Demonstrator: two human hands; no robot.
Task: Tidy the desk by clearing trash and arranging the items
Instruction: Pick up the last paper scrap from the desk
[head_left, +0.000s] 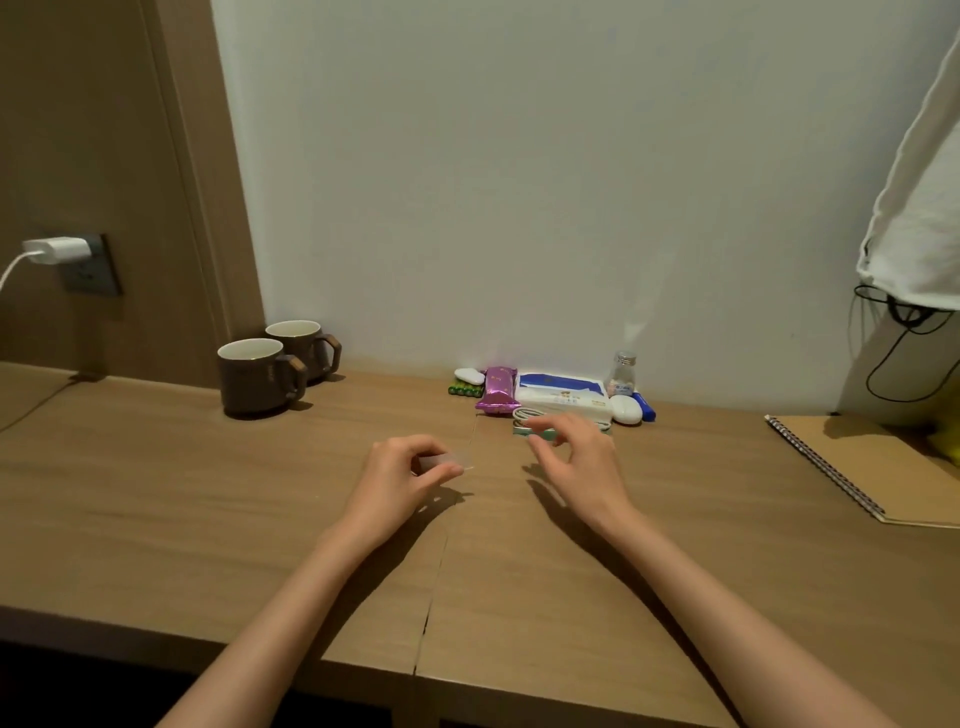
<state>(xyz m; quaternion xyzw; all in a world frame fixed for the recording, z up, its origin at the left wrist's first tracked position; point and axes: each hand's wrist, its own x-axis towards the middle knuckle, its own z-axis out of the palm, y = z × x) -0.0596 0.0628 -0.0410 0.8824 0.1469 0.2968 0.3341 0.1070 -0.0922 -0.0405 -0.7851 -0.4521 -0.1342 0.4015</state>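
My left hand (402, 480) pinches a small clear plastic piece (451, 460) just above the wooden desk (208, 493). My right hand (576, 457) hovers with spread, slightly curled fingers, its fingertips at a small green packet (527, 431) lying beside a coiled white cable (522, 414). Against the wall stand a purple snack wrapper (497, 391), green batteries (464, 387), a white tissue pack (563, 396), a small glass bottle (622, 373), a white oval case (626, 409) and a blue item (645, 407).
Two brown mugs (260, 376) stand at the back left. A spiral notebook (872, 462) lies at the right edge. A white charger (57, 250) sits in the wall socket on the left. White cloth (919, 208) and a black cord hang at the right.
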